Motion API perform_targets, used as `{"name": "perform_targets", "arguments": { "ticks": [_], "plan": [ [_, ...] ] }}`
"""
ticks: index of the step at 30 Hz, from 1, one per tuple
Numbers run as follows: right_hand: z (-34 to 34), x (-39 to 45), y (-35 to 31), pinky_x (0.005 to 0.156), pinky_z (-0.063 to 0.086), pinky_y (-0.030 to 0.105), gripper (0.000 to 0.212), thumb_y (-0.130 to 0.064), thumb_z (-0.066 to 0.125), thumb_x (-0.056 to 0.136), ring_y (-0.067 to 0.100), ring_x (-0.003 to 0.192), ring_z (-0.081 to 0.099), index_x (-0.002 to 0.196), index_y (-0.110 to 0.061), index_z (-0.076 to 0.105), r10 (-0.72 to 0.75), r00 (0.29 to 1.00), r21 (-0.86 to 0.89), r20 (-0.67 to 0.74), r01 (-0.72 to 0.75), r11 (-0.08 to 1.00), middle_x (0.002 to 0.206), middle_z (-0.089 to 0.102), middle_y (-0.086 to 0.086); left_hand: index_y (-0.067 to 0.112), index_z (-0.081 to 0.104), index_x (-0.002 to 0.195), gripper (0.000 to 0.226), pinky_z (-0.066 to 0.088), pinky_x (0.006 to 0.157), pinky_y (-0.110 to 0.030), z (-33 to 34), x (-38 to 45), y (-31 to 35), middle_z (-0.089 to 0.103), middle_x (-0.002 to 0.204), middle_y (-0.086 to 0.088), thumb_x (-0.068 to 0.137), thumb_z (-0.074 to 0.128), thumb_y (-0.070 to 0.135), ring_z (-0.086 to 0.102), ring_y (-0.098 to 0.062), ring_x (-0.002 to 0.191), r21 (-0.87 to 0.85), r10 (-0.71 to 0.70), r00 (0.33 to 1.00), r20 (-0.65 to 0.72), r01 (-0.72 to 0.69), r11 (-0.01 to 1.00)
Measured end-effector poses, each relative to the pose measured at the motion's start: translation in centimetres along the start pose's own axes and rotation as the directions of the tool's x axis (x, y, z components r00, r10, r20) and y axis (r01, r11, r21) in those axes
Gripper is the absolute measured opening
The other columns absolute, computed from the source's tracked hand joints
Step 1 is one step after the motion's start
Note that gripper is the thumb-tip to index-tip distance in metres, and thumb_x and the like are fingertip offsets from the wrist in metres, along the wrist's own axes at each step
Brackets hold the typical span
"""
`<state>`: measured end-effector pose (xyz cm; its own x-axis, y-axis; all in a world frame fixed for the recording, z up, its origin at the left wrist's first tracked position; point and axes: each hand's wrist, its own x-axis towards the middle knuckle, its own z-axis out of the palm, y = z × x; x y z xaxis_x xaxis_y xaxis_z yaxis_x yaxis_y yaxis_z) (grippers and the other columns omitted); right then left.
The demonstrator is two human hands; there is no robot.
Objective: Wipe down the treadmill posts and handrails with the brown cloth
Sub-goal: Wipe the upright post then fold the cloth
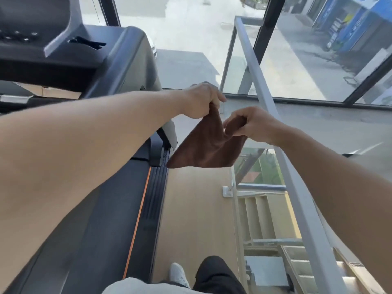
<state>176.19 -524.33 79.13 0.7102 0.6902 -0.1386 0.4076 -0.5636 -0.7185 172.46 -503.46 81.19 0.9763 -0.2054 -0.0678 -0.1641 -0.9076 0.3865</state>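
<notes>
The brown cloth hangs in the air in front of me, held between both hands. My left hand pinches its upper left corner. My right hand grips the upper right edge, with the fabric bunched in its fingers. The cloth droops to a point at the lower left. The dark treadmill console and its grey post stand on my left, just behind and left of the cloth. The treadmill deck with an orange stripe runs down the left side.
A grey metal railing with glass panels runs diagonally on my right, above a stairwell. Wooden floor lies between the treadmill and the railing. Large windows fill the far wall. My shoe and dark trouser leg show at the bottom.
</notes>
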Motion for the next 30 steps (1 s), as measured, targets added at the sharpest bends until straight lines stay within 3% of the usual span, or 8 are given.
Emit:
{"name": "perform_targets", "arguments": {
  "ticks": [6, 9, 12, 16, 19, 22, 26, 30],
  "plan": [
    [-2.8, 8.1, 2.0, 0.067, 0.057, 0.022, 0.059, 0.011, 0.071, 0.081, 0.017, 0.085, 0.066, 0.12, -0.031, 0.057, -0.078, 0.99, 0.083, 0.118, 0.068, 0.994, 0.093, 0.066, -0.001, 0.042, 0.055, 0.048, 0.067, 0.003, 0.114, -0.016, -1.6, 7.9, -0.6, 0.044, 0.155, 0.014, 0.084, 0.042, -0.014, 0.012, -0.012, 0.155, -0.019, 0.164, 0.986, -0.041, -0.165, 0.986],
    [-5.0, 12.4, 3.8, 0.073, 0.051, 0.016, 0.03, -0.001, 0.075, 0.085, 0.013, 0.085, 0.063, 0.098, -0.026, 0.068, -0.018, 0.973, 0.001, 0.231, 0.018, 1.0, 0.091, 0.069, 0.0, 0.032, 0.059, 0.051, 0.06, 0.023, 0.119, -0.026, -1.5, 12.5, -3.0, 0.047, 0.154, 0.012, 0.077, 0.039, -0.018, 0.024, -0.013, 0.151, -0.15, 0.099, 0.995, -0.022, -0.101, 0.984],
    [-7.7, 17.4, 6.7, 0.078, 0.049, 0.026, 0.019, -0.014, 0.08, 0.084, 0.005, 0.077, 0.06, 0.101, -0.017, 0.071, 0.027, 0.967, -0.028, 0.253, -0.02, 0.999, 0.086, 0.067, 0.007, 0.025, 0.063, 0.077, 0.046, 0.044, 0.089, -0.012, -1.3, 17.5, -5.3, 0.052, 0.148, 0.008, 0.082, 0.041, -0.016, 0.051, -0.011, 0.13, -0.38, -0.044, 0.998, -0.049, 0.022, 0.925],
    [-11.4, 23.4, 9.5, 0.086, 0.056, 0.036, 0.03, -0.039, 0.087, 0.078, 0.012, 0.086, 0.069, 0.102, -0.026, 0.073, 0.025, 0.971, -0.12, 0.237, 0.004, 0.993, 0.09, 0.074, 0.0, 0.024, 0.058, 0.119, 0.037, 0.051, 0.088, -0.024, 0.8, 24.1, -9.9, 0.06, 0.133, 0.0, 0.088, 0.066, 0.007, 0.061, -0.011, 0.119, -0.779, -0.228, 0.971, 0.066, 0.193, 0.596],
    [-14.7, 27.5, 11.2, 0.087, 0.059, 0.045, 0.032, -0.045, 0.084, 0.079, 0.018, 0.088, 0.07, 0.099, -0.026, 0.069, 0.001, 0.975, -0.171, 0.22, 0.038, 0.984, 0.089, 0.073, -0.001, 0.019, 0.061, 0.125, 0.03, 0.048, 0.095, -0.034, 3.7, 28.7, -13.4, 0.069, 0.119, -0.001, 0.095, 0.06, 0.017, 0.064, -0.013, 0.108, -0.889, -0.054, 0.964, 0.262, 0.263, 0.375],
    [-18.7, 30.7, 12.5, 0.088, 0.059, 0.043, 0.028, -0.041, 0.081, 0.086, 0.013, 0.088, 0.069, 0.104, -0.023, 0.068, -0.062, 0.991, -0.113, 0.122, 0.075, 0.991, 0.092, 0.073, -0.004, 0.024, 0.061, 0.131, 0.029, 0.045, 0.103, -0.042, 5.0, 33.0, -14.0, 0.073, 0.12, 0.005, 0.104, 0.052, 0.029, 0.065, -0.013, 0.115, -0.934, -0.06, 0.971, 0.233, 0.241, 0.266],
    [-23.3, 35.0, 15.1, 0.079, 0.055, 0.036, 0.027, -0.041, 0.077, 0.086, 0.011, 0.081, 0.068, 0.099, -0.018, 0.07, -0.044, 0.987, 0.139, -0.157, 0.066, 0.988, 0.087, 0.073, 0.002, 0.033, 0.061, 0.14, 0.084, 0.027, 0.118, -0.047, 4.8, 39.0, -13.8, 0.063, 0.142, -0.001, 0.092, 0.014, 0.083, 0.051, -0.02, 0.138, -0.951, -0.019, 0.953, 0.302, 0.302, 0.063],
    [-27.2, 39.7, 18.1, 0.078, 0.055, 0.031, 0.012, -0.03, 0.078, 0.092, 0.005, 0.079, 0.066, 0.096, -0.021, 0.071, 0.059, 0.922, 0.313, -0.383, 0.07, 0.947, 0.086, 0.073, -0.005, 0.013, 0.056, 0.142, 0.081, 0.032, 0.121, -0.05, 7.4, 43.5, -15.5, 0.061, 0.141, -0.014, 0.086, 0.059, 0.072, 0.052, -0.031, 0.138, -0.895, -0.035, 0.895, 0.445, 0.445, 0.007]
  ]
}}
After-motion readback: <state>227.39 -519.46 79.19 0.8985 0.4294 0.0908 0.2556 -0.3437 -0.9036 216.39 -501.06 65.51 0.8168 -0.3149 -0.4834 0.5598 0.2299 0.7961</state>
